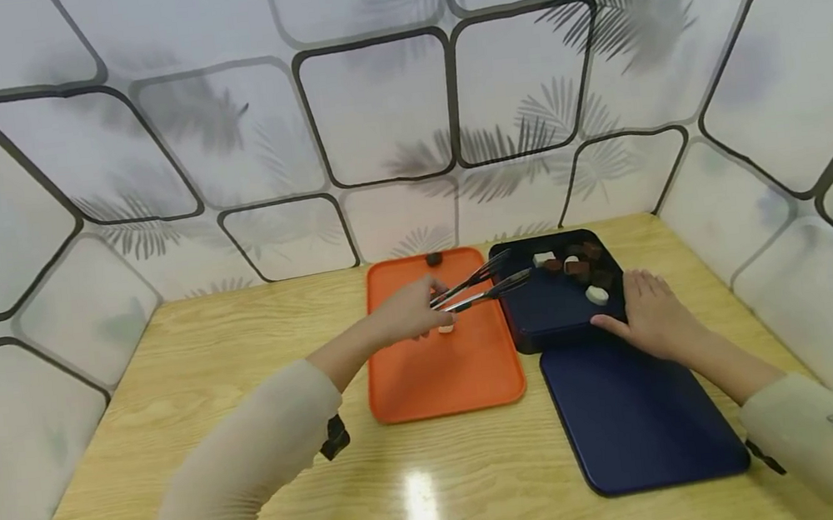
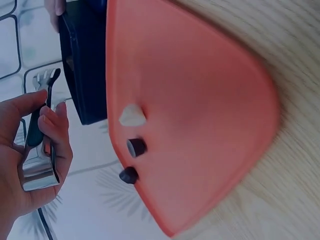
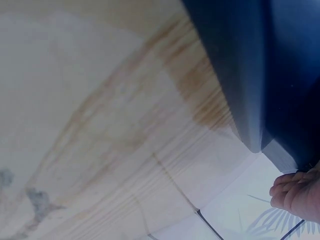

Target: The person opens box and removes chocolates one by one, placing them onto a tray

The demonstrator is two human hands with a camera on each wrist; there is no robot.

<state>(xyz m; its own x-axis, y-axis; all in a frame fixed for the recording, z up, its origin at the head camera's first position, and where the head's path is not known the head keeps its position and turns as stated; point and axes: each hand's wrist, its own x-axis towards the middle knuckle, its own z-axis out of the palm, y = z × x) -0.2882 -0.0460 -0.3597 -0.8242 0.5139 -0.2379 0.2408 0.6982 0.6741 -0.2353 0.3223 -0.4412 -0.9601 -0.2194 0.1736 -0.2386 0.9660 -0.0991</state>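
My left hand (image 1: pixel 413 306) holds metal tongs (image 1: pixel 498 288) with dark grips above the orange tray (image 1: pixel 443 383). The tongs' two arms are spread, and their tips reach over the left edge of a dark blue box (image 1: pixel 555 339). Inside the box, several brown and white chocolate-like pieces (image 1: pixel 577 268) cluster at the back and right. My right hand (image 1: pixel 655 316) rests along the box's right side, fingers extended, thumb at the front corner. In the left wrist view, a white piece (image 2: pixel 132 116), a dark cup-shaped piece (image 2: pixel 136 147) and another dark piece (image 2: pixel 129 175) sit on the tray.
A flat dark blue lid-like panel (image 1: pixel 643 422) lies on the wooden table (image 1: pixel 245 352) in front of the box. Patterned cloth (image 1: pixel 380 113) rises behind the table and along both sides.
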